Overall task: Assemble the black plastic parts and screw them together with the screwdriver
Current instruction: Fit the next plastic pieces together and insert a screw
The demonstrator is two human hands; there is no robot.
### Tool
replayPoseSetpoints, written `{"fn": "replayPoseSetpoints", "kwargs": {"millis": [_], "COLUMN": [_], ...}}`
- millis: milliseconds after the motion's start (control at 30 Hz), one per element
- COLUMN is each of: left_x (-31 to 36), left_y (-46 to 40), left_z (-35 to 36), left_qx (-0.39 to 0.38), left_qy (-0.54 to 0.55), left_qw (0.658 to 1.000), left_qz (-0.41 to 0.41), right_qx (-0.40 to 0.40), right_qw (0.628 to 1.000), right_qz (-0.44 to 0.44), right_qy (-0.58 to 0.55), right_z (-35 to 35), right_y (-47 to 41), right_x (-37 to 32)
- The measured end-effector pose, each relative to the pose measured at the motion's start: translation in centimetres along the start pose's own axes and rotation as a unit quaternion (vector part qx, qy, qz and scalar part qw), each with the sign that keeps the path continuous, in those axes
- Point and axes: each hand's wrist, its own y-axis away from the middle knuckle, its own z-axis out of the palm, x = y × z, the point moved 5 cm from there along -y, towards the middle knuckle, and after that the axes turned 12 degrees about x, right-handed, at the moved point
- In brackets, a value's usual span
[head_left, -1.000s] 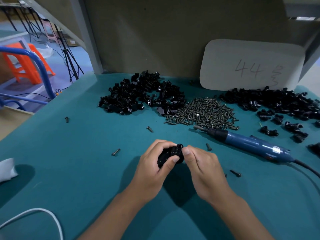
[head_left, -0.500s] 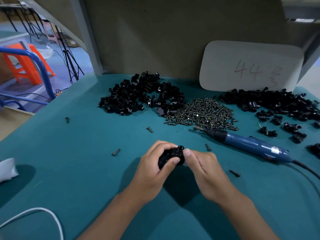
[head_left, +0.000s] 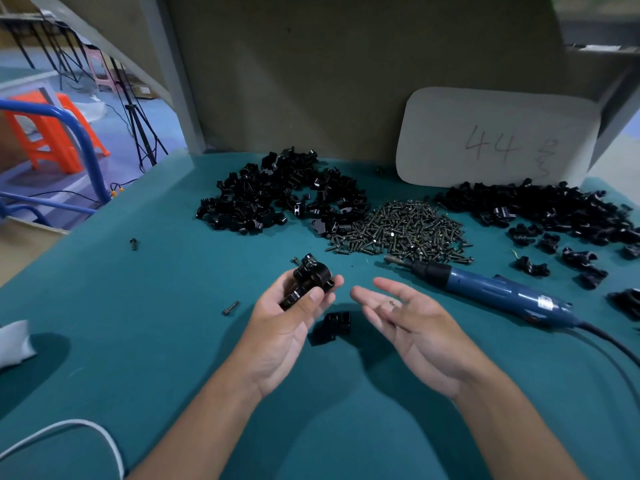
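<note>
1. A white cable (head_left: 104,441) curls across the near left corner of the teal tabletop (head_left: 138,341), with a white cloth (head_left: 14,341) at the left edge.
2. The left hand (head_left: 287,327), palm up, grips a black plastic part (head_left: 310,278) between thumb and fingers, lifted above the tabletop.
3. The right hand (head_left: 412,327) is released, palm up with fingers relaxed, holding nothing large; a tiny speck sits on its fingers, too small to identify.
4. A second black part (head_left: 332,327) lies on the tabletop between the two hands, in their shadow.
5. A loose screw (head_left: 231,307) rests left of the left hand; another (head_left: 133,243) lies farther off to the left.
6. The blue electric screwdriver (head_left: 485,289) lies on the tabletop just beyond the right hand, bit pointing left, its black cord trailing off right.
7. Beyond it sits a pile of screws (head_left: 405,230), flanked by a heap of black parts (head_left: 277,195) on the left and another heap (head_left: 547,209) on the right.
8. A pale board (head_left: 498,136) marked "44" leans against the back panel.
</note>
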Motion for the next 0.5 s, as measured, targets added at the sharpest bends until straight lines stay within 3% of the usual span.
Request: {"fn": "replayPoseSetpoints", "kwargs": {"millis": [167, 333, 500], "left_x": [-0.3, -0.6, -0.9], "left_y": [0.0, -0.1, -0.1], "left_z": [0.2, -0.3, -0.3], "left_qx": [-0.027, -0.015, -0.018], "left_qy": [-0.023, -0.092, -0.117], "left_qw": [0.999, 0.996, 0.993], "left_qz": [-0.012, -0.001, 0.000], "right_qx": [0.028, 0.056, 0.053], "right_qw": [0.999, 0.952, 0.926], "right_qz": [-0.025, -0.195, -0.290], "right_qy": [0.034, 0.228, 0.234], "right_z": [-0.2, 0.4, 1.5], "right_y": [-0.1, 0.7, 1.6], "right_x": [-0.3, -1.0, -1.6]}}
